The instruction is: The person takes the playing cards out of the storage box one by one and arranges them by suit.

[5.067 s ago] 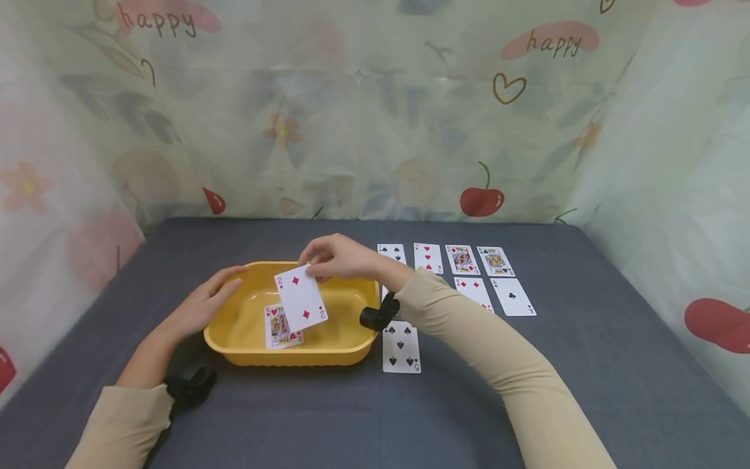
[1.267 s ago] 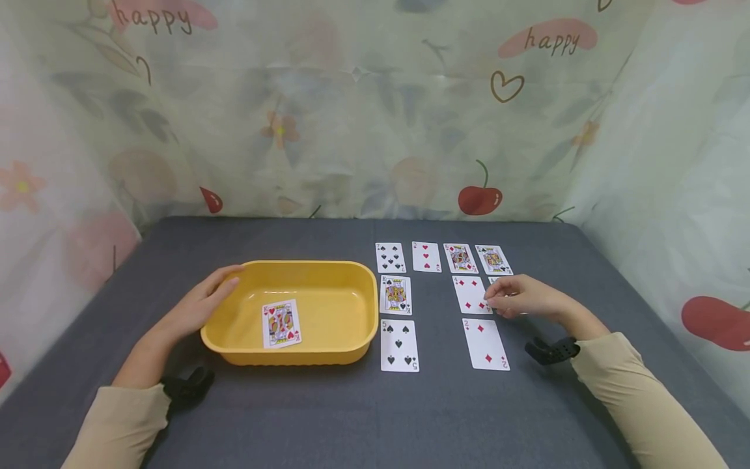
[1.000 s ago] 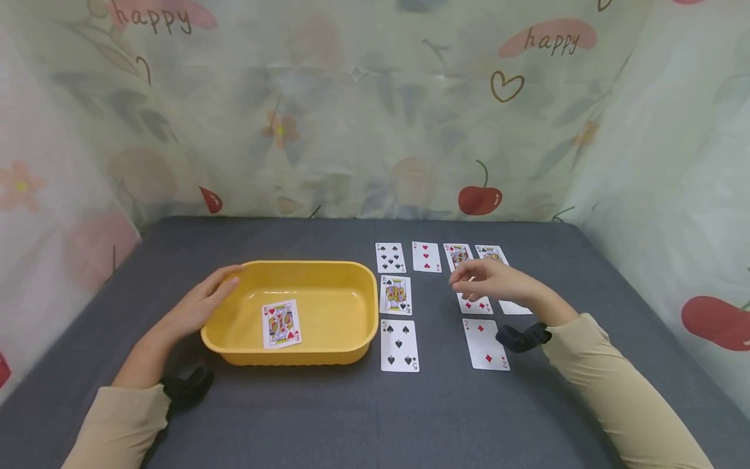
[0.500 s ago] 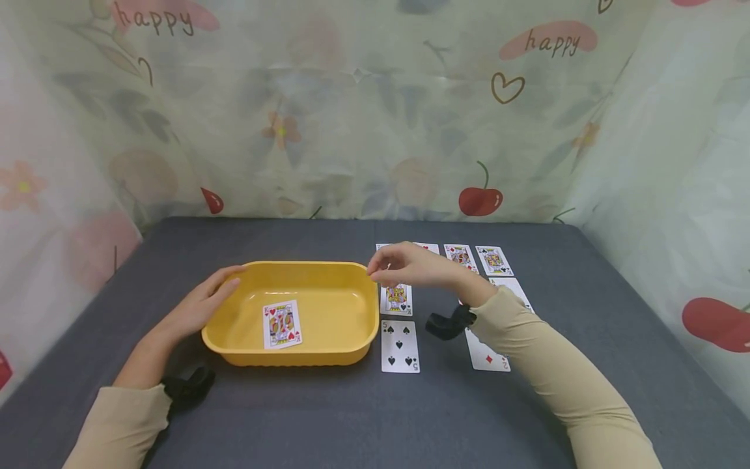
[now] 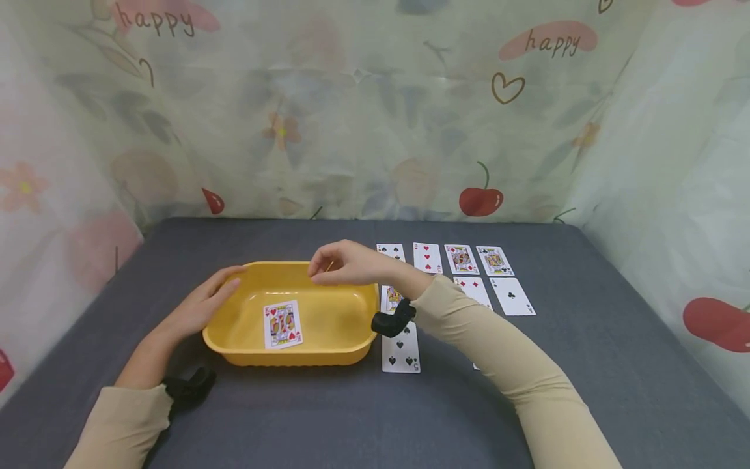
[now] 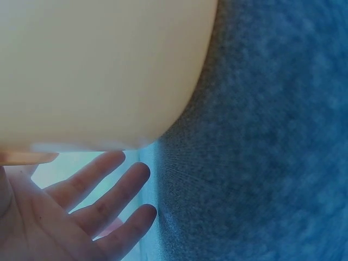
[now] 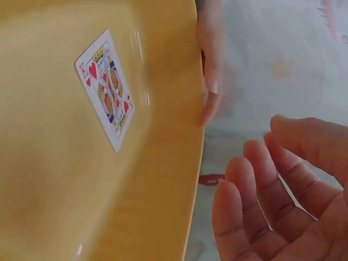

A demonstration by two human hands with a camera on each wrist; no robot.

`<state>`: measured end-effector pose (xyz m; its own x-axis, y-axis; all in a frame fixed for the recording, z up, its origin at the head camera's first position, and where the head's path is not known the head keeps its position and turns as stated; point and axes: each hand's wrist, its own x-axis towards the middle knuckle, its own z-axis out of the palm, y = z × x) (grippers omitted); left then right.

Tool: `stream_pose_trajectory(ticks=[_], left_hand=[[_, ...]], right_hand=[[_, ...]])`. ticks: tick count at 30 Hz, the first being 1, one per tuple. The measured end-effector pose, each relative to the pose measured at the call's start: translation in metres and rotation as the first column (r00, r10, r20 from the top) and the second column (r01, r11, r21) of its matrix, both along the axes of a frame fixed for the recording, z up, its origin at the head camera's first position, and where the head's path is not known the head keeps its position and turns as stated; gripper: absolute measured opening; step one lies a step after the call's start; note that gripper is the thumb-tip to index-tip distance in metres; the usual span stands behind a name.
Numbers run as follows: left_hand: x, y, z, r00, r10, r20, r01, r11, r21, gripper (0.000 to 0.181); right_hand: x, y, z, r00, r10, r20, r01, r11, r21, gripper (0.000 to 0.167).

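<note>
A yellow plastic tray [image 5: 293,358] stands on the left half of the table. In it lies one playing card, the king of hearts [image 5: 282,324], face up. My left hand [image 5: 202,303] rests at the tray's left rim; the left wrist view shows its fingers [image 6: 117,198] spread and relaxed beside the wall. Above the tray's back right part hovers my right hand [image 5: 351,264], fingers loosely bent and holding nothing. Right of the tray, the five of spades [image 5: 401,355] and king of spades [image 5: 391,299] are partly covered by the right wrist.
More face-up cards lie in rows on the right: seven of spades [image 5: 390,251], a hearts card [image 5: 428,258], king of diamonds [image 5: 461,259], another king [image 5: 495,260], four of diamonds [image 5: 472,291], ace of clubs [image 5: 512,296]. The right sleeve [image 5: 498,355] hides most of the two of diamonds.
The two of diamonds, earlier in my right hand, lies on the table at the right. The right hand has since moved left from the cards to over the tray. My left hand stays put.
</note>
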<state>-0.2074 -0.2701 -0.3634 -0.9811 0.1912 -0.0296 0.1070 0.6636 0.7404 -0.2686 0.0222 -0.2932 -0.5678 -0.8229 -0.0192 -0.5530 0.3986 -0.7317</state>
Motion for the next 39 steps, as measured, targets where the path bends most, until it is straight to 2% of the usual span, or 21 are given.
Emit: stream_pose_trajectory(ticks=[4, 10, 14, 21, 32, 39], left_hand=[[0.001, 0.000, 0.001, 1.000, 0.001, 0.004, -0.001, 1.000, 0.008, 0.060], [0.001, 0.001, 0.001, 1.000, 0.000, 0.004, 0.000, 1.000, -0.001, 0.059], [0.000, 0.000, 0.001, 1.000, -0.002, 0.005, 0.002, 1.000, -0.014, 0.059], [-0.001, 0.001, 0.001, 1.000, 0.007, 0.017, -0.007, 1.000, -0.015, 0.060], [0.000, 0.000, 0.001, 1.000, 0.007, -0.005, -0.007, 1.000, -0.016, 0.060], [-0.001, 0.000, 0.000, 1.000, 0.004, -0.004, -0.004, 1.000, -0.014, 0.058]], right_hand=[[-0.002, -0.018, -0.002, 1.000, 0.016, -0.005, -0.016, 1.000, 0.016, 0.021], [-0.007, -0.043, -0.012, 0.998, 0.043, 0.041, -0.045, 0.998, 0.044, 0.025], [-0.009, -0.057, -0.022, 0.997, 0.044, 0.068, -0.051, 0.993, 0.103, 0.030], [-0.012, -0.073, -0.038, 0.998, 0.041, 0.044, -0.049, 0.977, 0.208, 0.033], [-0.004, -0.082, -0.049, 0.998, 0.029, -0.055, -0.004, 0.911, 0.413, 0.055], [0.000, -0.084, -0.050, 0.987, 0.085, -0.137, -0.004, 0.864, 0.503, 0.058]])
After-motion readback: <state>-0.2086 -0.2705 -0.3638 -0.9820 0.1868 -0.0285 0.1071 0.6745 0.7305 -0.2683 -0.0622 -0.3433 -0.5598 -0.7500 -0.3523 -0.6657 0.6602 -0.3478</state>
